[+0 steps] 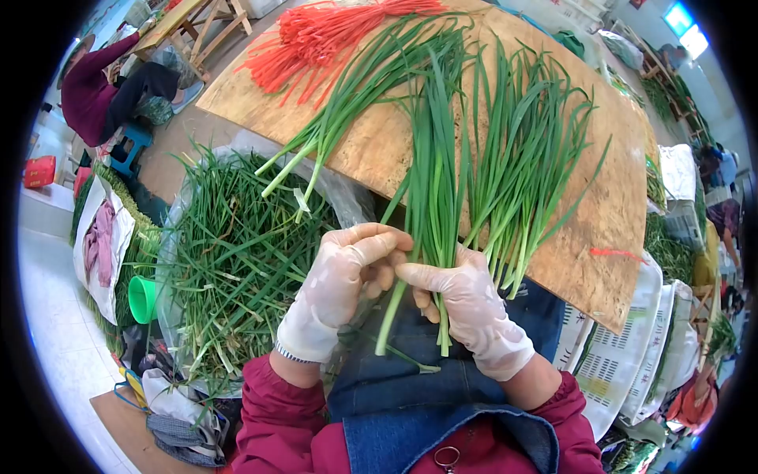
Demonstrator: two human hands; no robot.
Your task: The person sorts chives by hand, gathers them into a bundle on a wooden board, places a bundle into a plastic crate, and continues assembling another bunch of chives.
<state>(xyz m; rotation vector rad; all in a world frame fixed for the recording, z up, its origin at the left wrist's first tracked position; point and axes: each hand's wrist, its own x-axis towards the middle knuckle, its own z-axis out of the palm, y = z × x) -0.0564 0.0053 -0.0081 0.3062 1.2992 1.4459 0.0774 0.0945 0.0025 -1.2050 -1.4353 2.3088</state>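
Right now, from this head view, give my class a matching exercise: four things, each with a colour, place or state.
1. plastic strips
2. stool
3. cup
4. bunch of long-leaved stalks

a. green, left of the heap of greens
b. gripped by the gloved right hand
c. red-orange, on the wooden board
d. blue, near a seated person

Pairs: 1-c, 2-d, 3-a, 4-b

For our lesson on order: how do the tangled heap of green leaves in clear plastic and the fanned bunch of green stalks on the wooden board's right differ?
The tangled heap lies crisscrossed; the fanned bunch lies roughly aligned. The heap sits in clear plastic; the bunch rests on the wooden board. Both show slender green leaves.
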